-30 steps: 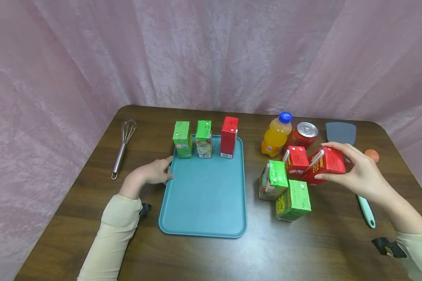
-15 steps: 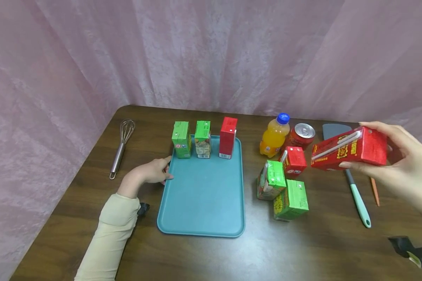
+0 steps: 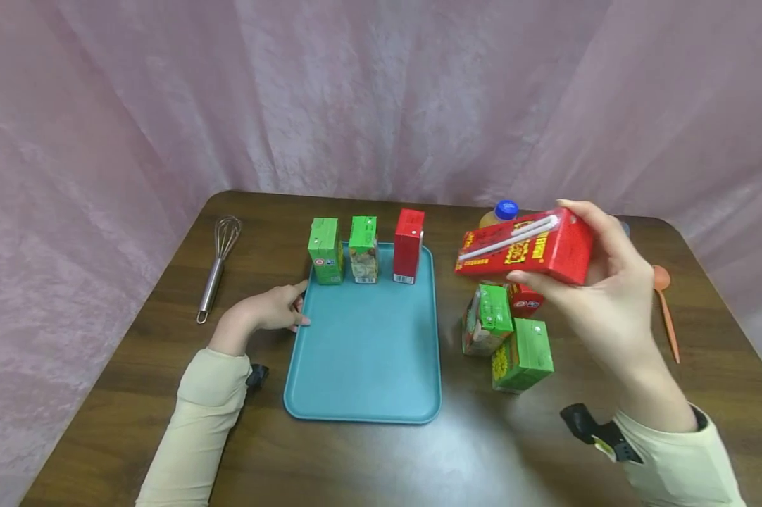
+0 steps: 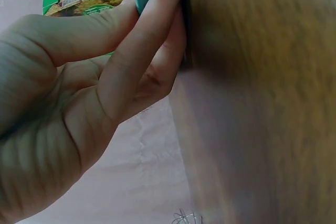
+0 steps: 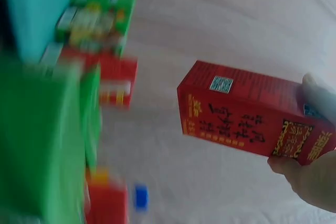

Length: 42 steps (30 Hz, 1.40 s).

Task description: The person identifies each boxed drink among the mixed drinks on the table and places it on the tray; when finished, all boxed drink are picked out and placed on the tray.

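Note:
My right hand [image 3: 615, 303] holds a red drink carton [image 3: 514, 248] in the air, thumb on one side and fingers on the other. The carton lies sideways with a white straw along its face; its end away from the hand points left. My left hand [image 3: 268, 310] pinches the left rim of a blue tray [image 3: 368, 352], as the left wrist view shows. Along the tray's back edge stand two green cartons [image 3: 326, 252] and a red carton [image 3: 408, 248]. Right of the tray stand two more green cartons [image 3: 523, 355], with another red carton [image 3: 525, 301] partly hidden behind them.
A bottle with a blue cap [image 3: 506, 210] shows behind the lifted carton, mostly covered. An orange spoon [image 3: 666, 310] lies at the right of the wooden table, a metal whisk [image 3: 216, 271] at the left. A pink curtain [image 3: 381, 98] hangs behind.
My right hand has lifted the red carton off the table from the right-hand group, swung it right, then brought it left toward the tray. My left hand has stayed at the rim.

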{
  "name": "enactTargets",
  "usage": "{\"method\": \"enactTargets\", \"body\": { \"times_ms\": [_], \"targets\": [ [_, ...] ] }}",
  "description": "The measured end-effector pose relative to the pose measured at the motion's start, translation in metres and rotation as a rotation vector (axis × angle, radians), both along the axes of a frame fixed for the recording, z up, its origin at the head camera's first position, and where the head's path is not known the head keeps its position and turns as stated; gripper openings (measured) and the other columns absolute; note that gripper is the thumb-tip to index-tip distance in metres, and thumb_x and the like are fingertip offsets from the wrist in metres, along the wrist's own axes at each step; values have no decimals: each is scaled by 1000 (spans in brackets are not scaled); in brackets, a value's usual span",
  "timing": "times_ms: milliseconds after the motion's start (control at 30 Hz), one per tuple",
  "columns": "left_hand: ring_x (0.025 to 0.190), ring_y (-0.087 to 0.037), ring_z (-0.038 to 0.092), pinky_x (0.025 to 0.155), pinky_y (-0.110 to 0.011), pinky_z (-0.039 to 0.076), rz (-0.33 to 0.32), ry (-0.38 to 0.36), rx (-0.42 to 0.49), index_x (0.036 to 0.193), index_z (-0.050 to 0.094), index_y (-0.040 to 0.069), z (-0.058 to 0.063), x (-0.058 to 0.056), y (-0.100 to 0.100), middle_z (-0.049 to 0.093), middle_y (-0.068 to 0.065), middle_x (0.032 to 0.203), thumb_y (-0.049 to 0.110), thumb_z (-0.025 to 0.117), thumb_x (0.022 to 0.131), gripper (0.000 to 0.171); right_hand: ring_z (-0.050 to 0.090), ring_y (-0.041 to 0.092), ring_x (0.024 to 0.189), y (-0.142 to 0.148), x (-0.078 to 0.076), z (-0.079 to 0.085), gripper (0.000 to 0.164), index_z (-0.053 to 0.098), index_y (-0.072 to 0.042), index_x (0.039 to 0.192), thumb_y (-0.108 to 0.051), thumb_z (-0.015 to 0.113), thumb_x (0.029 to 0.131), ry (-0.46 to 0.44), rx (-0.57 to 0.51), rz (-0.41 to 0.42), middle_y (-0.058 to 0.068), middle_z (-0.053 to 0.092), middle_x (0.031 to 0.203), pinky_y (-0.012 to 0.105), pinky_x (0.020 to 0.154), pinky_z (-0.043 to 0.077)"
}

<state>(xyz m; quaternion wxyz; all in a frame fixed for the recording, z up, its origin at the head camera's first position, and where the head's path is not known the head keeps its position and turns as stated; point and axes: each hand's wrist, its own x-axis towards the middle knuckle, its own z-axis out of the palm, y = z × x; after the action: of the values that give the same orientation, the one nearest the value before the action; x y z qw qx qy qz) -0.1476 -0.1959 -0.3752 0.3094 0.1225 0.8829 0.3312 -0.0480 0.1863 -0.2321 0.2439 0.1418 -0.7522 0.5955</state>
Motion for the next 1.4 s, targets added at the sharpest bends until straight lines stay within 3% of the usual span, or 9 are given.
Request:
{"method": "enactTargets", "body": {
  "times_ms": [133, 267, 333, 600, 767, 867, 1100, 1400],
  "targets": [
    [69, -17, 59, 68, -29, 50, 10, 3, 6, 146, 6, -8, 1, 0, 0, 50, -12, 85, 1, 63, 86, 84, 48, 24, 114, -31, -8, -4, 69, 53, -8, 129, 11, 76, 67, -67, -46, 65, 10, 50, 125, 20, 82, 49],
    [68, -17, 59, 67, -29, 49, 18, 9, -22, 145, 7, -9, 4, 2, 1, 50, -12, 85, 2, 63, 86, 82, 52, 23, 111, -59, -17, -15, 72, 52, -3, 128, 16, 76, 64, -87, -120, 141, 7, 52, 122, 25, 83, 50],
    [68, -16, 59, 66, -28, 49, 21, 17, -36, 145, 8, -10, 5, 2, 2, 50, -12, 85, 2, 64, 86, 82, 54, 21, 108, -73, -21, -23, 73, 52, -2, 127, 15, 78, 62, -89, -104, 157, 6, 54, 119, 27, 84, 50],
    [67, -15, 60, 66, -27, 47, 17, 32, -57, 145, 9, -10, 6, 4, 5, 51, -10, 82, 3, 64, 86, 82, 53, 15, 106, -122, -39, -69, 66, 55, -15, 128, -12, 83, 68, -148, 122, 224, 3, 56, 118, 32, 83, 51],
    [65, -15, 60, 67, -28, 47, -2, 64, -77, 145, 12, -9, 7, 6, 10, 51, -10, 80, 3, 65, 86, 80, 51, 16, 110, -143, -52, -91, 67, 54, -16, 130, -15, 82, 70, -189, 183, 288, 3, 54, 119, 32, 84, 50],
    [64, -16, 59, 66, -29, 48, -3, 64, -77, 145, 12, -9, 7, 7, 11, 51, -10, 79, 3, 64, 86, 80, 51, 15, 110, -153, -56, -97, 68, 53, -16, 131, -15, 83, 69, -193, 215, 319, 3, 54, 120, 30, 84, 50],
    [64, -17, 59, 66, -30, 49, -2, 59, -48, 145, 17, -7, 6, 8, 13, 53, -10, 76, 2, 65, 85, 78, 50, 15, 110, -165, -61, -102, 70, 52, -15, 132, -22, 82, 70, -155, 402, 338, 4, 53, 123, 29, 79, 52],
    [63, -19, 57, 63, -31, 48, -11, 52, -52, 142, 28, -2, 4, 8, 14, 53, -11, 74, -1, 64, 83, 70, 53, 18, 106, -178, -70, -114, 73, 50, -12, 134, -22, 83, 70, -167, 417, 335, 7, 54, 122, 34, 79, 53]
  ]
}}
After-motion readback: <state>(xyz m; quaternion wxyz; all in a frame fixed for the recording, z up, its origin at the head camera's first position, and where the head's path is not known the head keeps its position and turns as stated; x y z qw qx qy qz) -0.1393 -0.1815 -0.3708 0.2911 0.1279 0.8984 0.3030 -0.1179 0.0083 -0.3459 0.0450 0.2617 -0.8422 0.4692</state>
